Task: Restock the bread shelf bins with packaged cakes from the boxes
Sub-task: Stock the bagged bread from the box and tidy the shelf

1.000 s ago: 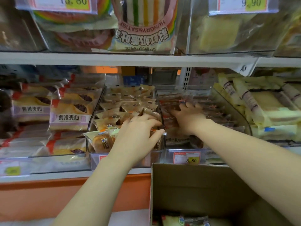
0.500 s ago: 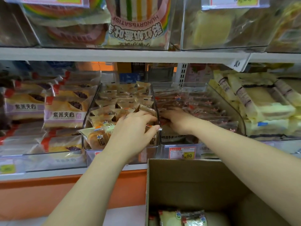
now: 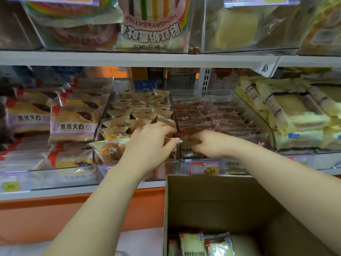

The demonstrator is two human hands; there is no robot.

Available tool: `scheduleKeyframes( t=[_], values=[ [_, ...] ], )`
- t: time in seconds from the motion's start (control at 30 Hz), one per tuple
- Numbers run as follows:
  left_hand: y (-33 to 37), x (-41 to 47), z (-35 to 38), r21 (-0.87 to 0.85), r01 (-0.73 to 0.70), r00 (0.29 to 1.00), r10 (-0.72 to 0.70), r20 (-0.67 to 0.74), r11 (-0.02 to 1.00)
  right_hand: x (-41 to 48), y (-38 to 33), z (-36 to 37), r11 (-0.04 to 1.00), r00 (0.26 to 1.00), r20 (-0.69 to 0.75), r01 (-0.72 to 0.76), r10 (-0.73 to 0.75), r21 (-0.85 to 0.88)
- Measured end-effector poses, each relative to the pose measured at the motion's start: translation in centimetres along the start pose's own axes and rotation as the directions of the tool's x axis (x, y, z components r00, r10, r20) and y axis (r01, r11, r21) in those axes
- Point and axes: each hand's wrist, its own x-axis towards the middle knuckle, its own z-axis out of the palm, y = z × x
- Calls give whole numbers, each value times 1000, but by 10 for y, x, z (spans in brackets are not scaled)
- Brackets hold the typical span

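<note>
Packaged cakes [image 3: 203, 243] waiting to be shelved stand side by side at the bottom of the cardboard box [image 3: 221, 200]. They are at 6 o'clock from both hands and well below them, with their long sides running from 12 to 6. Both hands are up at the shelf. The left hand [image 3: 151, 145] hangs over the front of the middle bin [image 3: 172, 108]. Its fingers [image 3: 162, 127] curl down against the thumb and appear to pinch the edge of a small bun packet [image 3: 168, 138] just beside the divider. The right hand [image 3: 210, 145] is at 3 o'clock across that divider, in the right bin [image 3: 258, 122], on the front red-marked packets [image 3: 212, 115]. Its fingers [image 3: 193, 141] bend downward out of sight, so I cannot tell whether they grip anything. I judge the step in hand to be tidying the bin fronts, with the next reach going down to 6 o'clock. The box sits directly under the right forearm, so the right hand is nearer; the left would have to cross toward 4 o'clock.
</note>
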Motion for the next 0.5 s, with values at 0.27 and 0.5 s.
scheduleKeyframes(
  t=[0.27, 0.5],
  values=[
    [-1, 1, 1, 0, 2, 1000, -2, -1, 1000, 23, 3, 11, 993, 997, 70, 29, -37, 116],
    [4, 0, -2, 19, 6, 1000, -6, 3, 1000, -3, 9, 4, 994, 988, -136, 85, -75, 70]
  ],
)
